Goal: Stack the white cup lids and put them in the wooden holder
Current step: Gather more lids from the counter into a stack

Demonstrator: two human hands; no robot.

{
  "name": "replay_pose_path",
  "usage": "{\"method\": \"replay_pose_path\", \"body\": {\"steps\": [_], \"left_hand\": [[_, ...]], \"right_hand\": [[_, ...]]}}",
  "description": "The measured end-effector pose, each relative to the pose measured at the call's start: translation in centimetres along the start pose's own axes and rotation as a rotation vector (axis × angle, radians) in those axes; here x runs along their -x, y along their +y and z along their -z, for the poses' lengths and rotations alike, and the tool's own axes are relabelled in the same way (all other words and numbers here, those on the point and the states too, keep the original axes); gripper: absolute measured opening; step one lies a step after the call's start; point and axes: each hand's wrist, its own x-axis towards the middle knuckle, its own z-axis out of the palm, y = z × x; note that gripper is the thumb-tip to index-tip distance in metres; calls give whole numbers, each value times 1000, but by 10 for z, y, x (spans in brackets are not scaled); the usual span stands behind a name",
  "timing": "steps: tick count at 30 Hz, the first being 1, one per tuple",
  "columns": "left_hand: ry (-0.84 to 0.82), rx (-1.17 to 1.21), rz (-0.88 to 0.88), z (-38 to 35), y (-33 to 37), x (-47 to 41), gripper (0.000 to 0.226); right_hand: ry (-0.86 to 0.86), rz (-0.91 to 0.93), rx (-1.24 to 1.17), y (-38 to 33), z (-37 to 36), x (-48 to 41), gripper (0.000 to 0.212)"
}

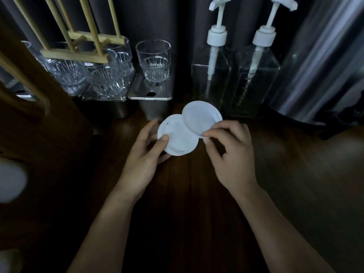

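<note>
My left hand (141, 152) pinches one round white plastic lid (177, 137); my right hand (229, 148) pinches a second lid (201, 119), overlapping, not yet nested. The slatted wooden holder (78, 46) waits.

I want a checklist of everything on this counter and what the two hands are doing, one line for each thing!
Surface: dark wooden counter, dimly lit.
Job's things: lower white lid in the left hand; upper white lids, apparently a few nested, in the right hand, overlapping the lower lid's edge. Wooden holder with upright rods stands back left; no lids seen in it.
Clutter: drinking glasses on metal trays; two pump bottles; steel container on the right.
Grippers: left hand pinches the lower lid; right hand pinches the upper lids.
Cables: nothing seen.
Surroundings: dark wall panels behind; blurred white shape at far left, cannot tell what.
</note>
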Motion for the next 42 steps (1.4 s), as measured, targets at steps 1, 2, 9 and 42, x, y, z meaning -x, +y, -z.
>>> {"method": "replay_pose_path", "body": {"steps": [1,2,9,42], "left_hand": [[-12,-18,-5,0,0,0,56],[-23,-30,-10,1,0,1,59],[-76,-52,-48,3,2,2,44],[-228,-60,-94,2,2,5,79]], "right_hand": [[-1,43,2,-2,-1,0,10],[-10,79,1,-4,-1,0,9],[-177,175,-130,-11,-6,0,7],[-210,161,-99,-14,-6,3,13]]}}
